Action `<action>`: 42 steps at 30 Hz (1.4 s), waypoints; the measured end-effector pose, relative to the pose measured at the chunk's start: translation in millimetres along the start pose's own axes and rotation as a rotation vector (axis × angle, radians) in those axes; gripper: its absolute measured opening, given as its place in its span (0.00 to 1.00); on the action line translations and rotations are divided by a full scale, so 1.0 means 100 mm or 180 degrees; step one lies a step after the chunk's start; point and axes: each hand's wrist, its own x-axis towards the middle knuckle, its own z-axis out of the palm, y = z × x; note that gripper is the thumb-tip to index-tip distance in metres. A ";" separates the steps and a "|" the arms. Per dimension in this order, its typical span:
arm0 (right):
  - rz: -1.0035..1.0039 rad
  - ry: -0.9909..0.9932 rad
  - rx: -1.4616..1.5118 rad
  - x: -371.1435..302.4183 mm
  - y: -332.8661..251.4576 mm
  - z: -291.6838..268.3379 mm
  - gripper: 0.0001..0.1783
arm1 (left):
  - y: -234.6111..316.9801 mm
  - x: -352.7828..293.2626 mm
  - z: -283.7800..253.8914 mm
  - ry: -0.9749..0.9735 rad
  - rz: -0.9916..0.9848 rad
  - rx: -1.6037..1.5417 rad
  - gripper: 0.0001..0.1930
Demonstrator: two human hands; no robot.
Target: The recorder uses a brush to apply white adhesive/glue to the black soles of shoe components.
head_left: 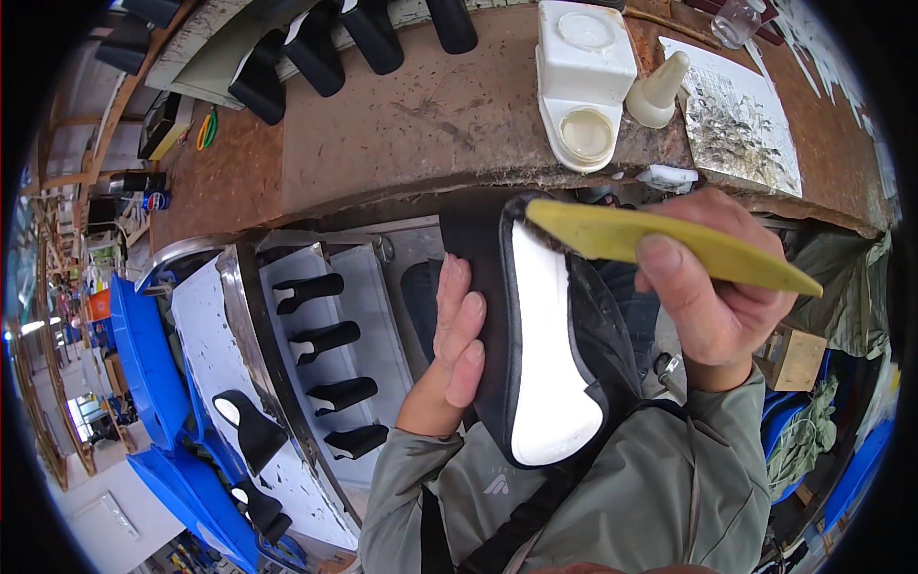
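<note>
- Black shoe upper (550, 349), white bottom facing up, is held above the lap, just short of the tabletop's (402, 124) front edge.
- Left hand (461, 330): fingers together, laid along the upper's left side; whether the thumb grips underneath, I cannot tell.
- Right hand (712, 287) pinches the yellow-handled brush (660, 234), thumb on top, bristles at the far rim.
- Light, even strokes following the rim, with the upper kept steady, should work best.
- Tabletop's front edge limits forward swing; the gap toward the white-lined rack (368, 306) offers turning room.
</note>
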 end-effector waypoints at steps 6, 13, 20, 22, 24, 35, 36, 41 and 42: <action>-0.0177 -0.0328 -0.0126 -0.14 -0.18 -0.04 0.11 | 0.06 0.23 -0.14 0.0558 0.0623 -0.0672 0.33; -0.0310 -0.0418 0.0209 -0.33 -0.29 0.01 0.11 | 0.01 -0.21 -0.09 0.0490 -0.0121 -0.1896 0.29; -0.0672 -0.0899 0.0376 -0.41 -0.32 0.00 0.09 | -0.01 -0.16 -0.10 0.0454 -0.0397 -0.1843 0.30; -0.0828 -0.0847 0.0445 -0.44 -0.33 0.03 0.09 | -0.03 -0.11 -0.09 0.0537 -0.0303 -0.1751 0.29; -0.0899 -0.0842 0.0464 -0.48 -0.34 0.06 0.09 | -0.05 -0.06 -0.08 0.0620 -0.0209 -0.1656 0.29; -0.1159 -0.0955 0.0586 -0.59 -0.36 0.07 0.12 | -0.02 0.34 -0.15 0.1397 0.0817 -0.1187 0.30; -0.1165 -0.1010 0.0575 -0.59 -0.36 0.06 0.12 | -0.01 0.35 -0.14 0.1427 0.0794 -0.1198 0.28; -0.1223 -0.1002 0.0638 -0.61 -0.32 0.04 0.11 | -0.05 0.38 -0.15 0.1250 0.0785 -0.1283 0.29; -0.1091 -0.1162 0.0926 -0.61 -0.26 -0.02 0.11 | -0.04 0.41 -0.15 0.1143 0.0756 -0.1260 0.30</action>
